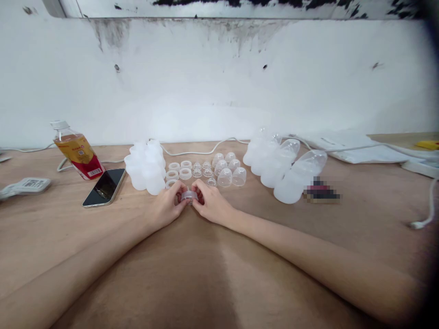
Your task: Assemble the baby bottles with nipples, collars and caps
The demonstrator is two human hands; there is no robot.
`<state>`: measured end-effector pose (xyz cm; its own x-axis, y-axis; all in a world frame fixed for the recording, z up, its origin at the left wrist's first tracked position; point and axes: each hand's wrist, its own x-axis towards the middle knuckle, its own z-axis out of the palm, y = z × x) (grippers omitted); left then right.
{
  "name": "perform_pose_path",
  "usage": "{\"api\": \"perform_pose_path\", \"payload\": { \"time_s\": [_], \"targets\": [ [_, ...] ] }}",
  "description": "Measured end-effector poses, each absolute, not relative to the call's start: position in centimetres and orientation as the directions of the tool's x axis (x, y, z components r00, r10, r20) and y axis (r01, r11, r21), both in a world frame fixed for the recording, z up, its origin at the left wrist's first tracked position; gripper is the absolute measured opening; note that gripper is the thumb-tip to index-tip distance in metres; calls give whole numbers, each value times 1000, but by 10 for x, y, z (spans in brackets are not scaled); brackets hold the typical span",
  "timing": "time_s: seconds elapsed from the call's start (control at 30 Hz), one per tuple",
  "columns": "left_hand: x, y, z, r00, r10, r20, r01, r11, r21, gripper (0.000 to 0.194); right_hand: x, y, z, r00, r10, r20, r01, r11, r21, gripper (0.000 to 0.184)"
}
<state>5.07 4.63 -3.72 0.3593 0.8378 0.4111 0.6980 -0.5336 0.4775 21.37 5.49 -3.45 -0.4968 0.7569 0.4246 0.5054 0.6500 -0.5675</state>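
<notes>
Between the fingertips of my left hand [169,203] and my right hand [211,203] is a clear plastic bottle collar ring [189,195], held just above the table. Both hands are closed around its opposite sides. Whether a nipple sits inside it I cannot make out. Right behind the hands are several loose collar rings [185,173], one partly hidden by my left hand. Beside these stand clear silicone nipples [207,172], one of them close to my right fingers [211,181]. Several transparent dome caps [224,177] stand to their right.
White bottle bodies [146,167] cluster at left, near a phone [104,187] and a drink bottle [78,151]. Capped bottles [290,180] form a row at right, by a pixelated object [321,191]. A white cable [199,154] runs along the wall behind everything.
</notes>
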Motion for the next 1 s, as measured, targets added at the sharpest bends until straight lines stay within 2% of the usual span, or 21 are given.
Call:
{"api": "perform_pose_path", "payload": {
  "time_s": [0.4, 1.0],
  "targets": [
    [53, 45, -38, 349, 830, 436, 717, -536, 446, 14, 214, 55, -34, -526, 746, 409, 517, 662, -542, 17],
    [55, 48, -37, 344, 835, 430, 726, -527, 442, 12, 209, 56, -33, -437, 824, 361, 546, 562, -621, 16]
  ]
}}
